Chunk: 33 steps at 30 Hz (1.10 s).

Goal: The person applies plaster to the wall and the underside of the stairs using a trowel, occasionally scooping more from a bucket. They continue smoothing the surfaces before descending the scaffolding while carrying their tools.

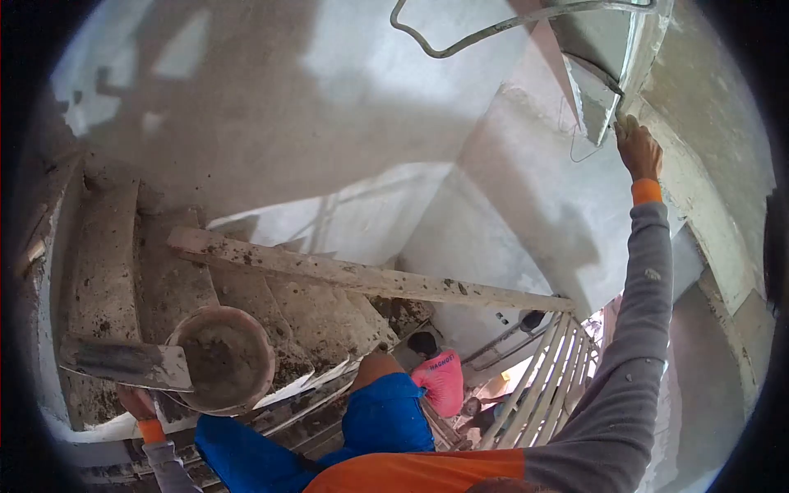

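My right hand is raised at the upper right, its fingers closed round a trowel seen nearly edge-on; its handle is mostly hidden. The trowel is against a plastered corner under the ceiling edge. Low on the left, my left hand is closed beneath a long, flat plastering float smeared with mortar. The board partly hides these fingers. Just right of it, the float's end overlaps the rim of a round bucket holding grey mortar.
Mortar-spotted stairs descend beside me. A rough wooden beam slants across the stairwell to a pale slatted railing. Below sits a person in a pink shirt. A grey hose hangs overhead.
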Tool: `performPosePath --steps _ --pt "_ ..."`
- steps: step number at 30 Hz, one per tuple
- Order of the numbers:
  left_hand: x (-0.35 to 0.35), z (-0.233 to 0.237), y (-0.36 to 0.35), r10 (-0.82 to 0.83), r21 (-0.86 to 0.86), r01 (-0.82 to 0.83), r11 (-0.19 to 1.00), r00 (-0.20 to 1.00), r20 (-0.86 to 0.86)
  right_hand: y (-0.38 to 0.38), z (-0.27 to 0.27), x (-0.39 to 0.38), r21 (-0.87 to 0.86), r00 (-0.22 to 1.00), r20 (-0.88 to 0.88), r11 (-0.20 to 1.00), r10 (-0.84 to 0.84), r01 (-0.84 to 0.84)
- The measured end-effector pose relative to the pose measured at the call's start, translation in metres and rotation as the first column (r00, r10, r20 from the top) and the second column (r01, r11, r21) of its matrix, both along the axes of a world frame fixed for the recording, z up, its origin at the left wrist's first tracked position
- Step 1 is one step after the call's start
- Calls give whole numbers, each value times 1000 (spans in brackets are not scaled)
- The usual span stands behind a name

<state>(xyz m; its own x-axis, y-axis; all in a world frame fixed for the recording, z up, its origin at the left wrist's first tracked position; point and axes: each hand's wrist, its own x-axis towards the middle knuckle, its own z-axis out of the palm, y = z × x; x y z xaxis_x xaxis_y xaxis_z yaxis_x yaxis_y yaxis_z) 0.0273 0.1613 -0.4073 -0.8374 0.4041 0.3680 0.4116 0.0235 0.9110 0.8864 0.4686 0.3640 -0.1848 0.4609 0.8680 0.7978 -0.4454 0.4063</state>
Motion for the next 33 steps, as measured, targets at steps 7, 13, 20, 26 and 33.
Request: performPosePath --steps 7,13,20,26,33 --pt "0 -2 5 11 118 -17 993 998 57 -54 0 -51 54 985 45 984 167 -170" --pt "13 5 8 179 -223 -245 943 943 -282 -92 2 -96 98 970 57 966 236 -241" --pt "3 -10 8 63 51 -64 997 998 29 -135 0 -132 122 916 60 908 397 -402" --pt "0 -9 12 -210 473 29 880 918 335 -154 6 -116 26 777 123 781 617 -624" --pt "5 8 0 148 -130 -171 977 975 -167 -90 12 -50 -16 932 -2 932 361 -361"
